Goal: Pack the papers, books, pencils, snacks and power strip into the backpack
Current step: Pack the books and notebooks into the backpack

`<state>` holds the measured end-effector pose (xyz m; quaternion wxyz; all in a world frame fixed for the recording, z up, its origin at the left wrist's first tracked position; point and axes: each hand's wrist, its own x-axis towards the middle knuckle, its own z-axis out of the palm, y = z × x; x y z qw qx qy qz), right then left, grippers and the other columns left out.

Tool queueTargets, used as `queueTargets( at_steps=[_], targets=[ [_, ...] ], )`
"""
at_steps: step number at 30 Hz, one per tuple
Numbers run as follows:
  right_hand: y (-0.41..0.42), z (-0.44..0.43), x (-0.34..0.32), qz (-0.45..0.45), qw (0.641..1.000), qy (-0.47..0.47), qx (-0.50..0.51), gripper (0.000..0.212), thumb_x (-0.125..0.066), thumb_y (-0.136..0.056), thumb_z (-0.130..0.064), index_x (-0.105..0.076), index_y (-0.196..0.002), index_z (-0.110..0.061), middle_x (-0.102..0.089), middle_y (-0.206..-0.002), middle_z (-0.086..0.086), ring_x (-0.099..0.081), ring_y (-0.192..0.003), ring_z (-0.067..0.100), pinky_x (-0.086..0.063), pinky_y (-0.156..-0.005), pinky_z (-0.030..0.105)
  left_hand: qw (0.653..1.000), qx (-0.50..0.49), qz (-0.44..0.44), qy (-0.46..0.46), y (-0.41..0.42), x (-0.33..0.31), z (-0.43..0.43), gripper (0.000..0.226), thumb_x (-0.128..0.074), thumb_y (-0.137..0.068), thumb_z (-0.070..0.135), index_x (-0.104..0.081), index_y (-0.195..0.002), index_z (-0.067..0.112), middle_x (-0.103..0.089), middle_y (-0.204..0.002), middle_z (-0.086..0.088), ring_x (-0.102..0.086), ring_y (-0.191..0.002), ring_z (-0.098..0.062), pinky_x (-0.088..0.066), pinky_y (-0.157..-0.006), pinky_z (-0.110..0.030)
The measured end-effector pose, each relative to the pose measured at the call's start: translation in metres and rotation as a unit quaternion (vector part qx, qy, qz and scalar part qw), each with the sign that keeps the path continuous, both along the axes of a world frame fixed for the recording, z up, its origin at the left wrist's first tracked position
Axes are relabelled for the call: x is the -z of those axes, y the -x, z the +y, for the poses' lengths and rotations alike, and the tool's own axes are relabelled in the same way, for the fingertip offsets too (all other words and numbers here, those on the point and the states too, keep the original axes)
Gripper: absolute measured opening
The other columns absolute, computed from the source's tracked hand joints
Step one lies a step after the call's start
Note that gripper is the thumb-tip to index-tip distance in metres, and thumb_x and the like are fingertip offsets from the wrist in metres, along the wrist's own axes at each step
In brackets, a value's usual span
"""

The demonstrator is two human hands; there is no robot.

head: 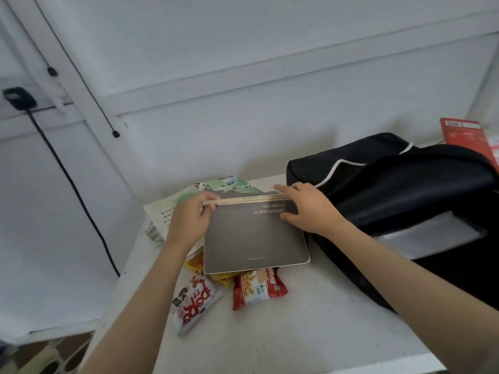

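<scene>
Head view. A dark book [253, 238] is held tilted above the table [297, 333], its near edge low over the snacks and its far edge raised. A bundle of pencils [243, 200] lies along that far edge.

The left hand [191, 220] grips the left end of the pencils against the book's corner, thumb on top. The right hand [305, 209] pinches the right end, with its thumb on the cover and its fingers reaching over the far edge.

The backpack [391, 198] lies on its side just right of the book, touching the right wrist. A pale grey panel on its near face appears to be the open mouth. A white cord [332, 171] runs out of the bag's top. Whether it belongs to the power strip cannot be told.

Papers [172, 206] lie under the left hand. Three snacks sit below the book: a red-and-white packet [194, 300], a red packet [259, 290] and a yellow one [194, 263] that is partly covered. A red box [464, 136] stands behind the bag.

Step in hand (judged): carrying book and pencils together to the bag.

- Both thumbs should stay pressed on the pencils, since round shafts roll off a tilted cover.
- The book should be kept level or tipped towards the palms.
- It should enter spine-first, flat against the bag's back wall.
- One hand may have to let go to hold the mouth open. If so, the other hand should have the pencils secure first.
</scene>
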<state>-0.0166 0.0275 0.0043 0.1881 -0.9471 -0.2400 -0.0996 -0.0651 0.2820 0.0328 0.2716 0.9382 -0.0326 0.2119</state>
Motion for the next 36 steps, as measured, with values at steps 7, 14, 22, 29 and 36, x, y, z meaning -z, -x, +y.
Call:
queueTargets(
  at_steps=[7,14,22,29,36],
  targets=[
    [0.014,-0.008,-0.028,0.025,0.926,-0.376,-0.017,0.058,-0.067,-0.085,-0.023,-0.043,-0.138,-0.031,-0.05,-0.129,-0.008,-0.046,-0.121,0.008,-0.037,-0.1,0.024,0.974,0.033,-0.101,0.201,0.004,-0.051,-0.023,0.023,-0.048,-0.094,0.005,-0.06,-0.094,0.025,-0.058,-0.088,0.016,-0.049,-0.072,-0.005,-0.039,-0.063,-0.012],
    [0.054,-0.034,-0.088,0.14,0.804,-0.562,-0.135,0.051,-0.058,-0.089,-0.005,-0.045,-0.134,-0.025,-0.07,-0.101,-0.004,-0.068,-0.092,0.015,-0.055,-0.074,0.027,0.899,0.08,-0.07,0.425,0.014,-0.083,-0.038,0.03,-0.047,-0.096,0.007,-0.066,-0.084,0.027,-0.062,-0.09,0.006,-0.053,-0.086,-0.014,-0.044,-0.076,-0.028],
    [0.087,-0.076,-0.072,0.178,0.711,-0.679,-0.04,0.033,-0.054,-0.085,0.003,-0.059,-0.109,-0.019,-0.07,-0.083,0.001,-0.066,-0.07,0.015,-0.055,-0.061,0.026,0.869,0.213,0.076,0.441,0.029,-0.07,-0.08,0.042,-0.051,-0.093,0.008,-0.056,-0.12,0.04,-0.07,-0.096,0.006,-0.067,-0.089,-0.011,-0.053,-0.072,-0.02],
    [0.124,-0.141,-0.038,0.266,0.708,-0.654,0.009,0.035,-0.067,-0.064,-0.006,-0.063,-0.095,-0.023,-0.063,-0.085,-0.001,-0.061,-0.066,0.013,-0.049,-0.05,0.022,0.862,0.277,0.242,0.348,0.027,-0.051,-0.126,0.043,-0.06,-0.083,-0.003,-0.071,-0.105,0.032,-0.07,-0.106,0.007,-0.066,-0.096,-0.017,-0.054,-0.078,-0.029],
    [0.17,-0.191,-0.019,0.339,0.736,-0.583,0.049,0.055,-0.069,-0.072,-0.013,-0.062,-0.122,-0.035,-0.063,-0.124,0.005,-0.062,-0.109,0.028,-0.054,-0.084,0.035,0.823,0.406,0.315,0.243,0.014,-0.052,-0.192,0.047,-0.057,-0.084,-0.008,-0.07,-0.107,0.031,-0.069,-0.11,0.006,-0.065,-0.102,-0.013,-0.053,-0.085,-0.029]
  ],
)
